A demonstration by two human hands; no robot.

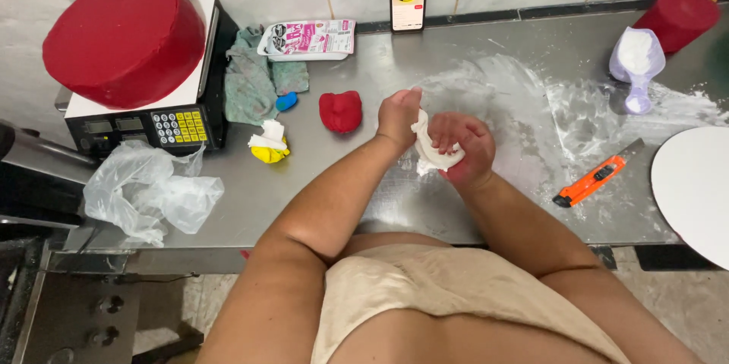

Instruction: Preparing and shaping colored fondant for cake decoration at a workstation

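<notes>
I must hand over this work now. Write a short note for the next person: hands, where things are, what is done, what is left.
Left hand and right hand: both grip the white paste above the steel table.
Red lump lies left of the hands; yellow-and-white bits further left.
Orange knife lies to the right, white board at the right edge.
Done: table dusted with powder; red cake covered, sitting on the scale.
Left: white paste not yet rolled.

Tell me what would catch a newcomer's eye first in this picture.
Probably the big red cake on the scale at the far left. Next, the left hand and right hand working a white lump mid-counter. An orange utility knife lies to the right on the floured steel counter.
</notes>
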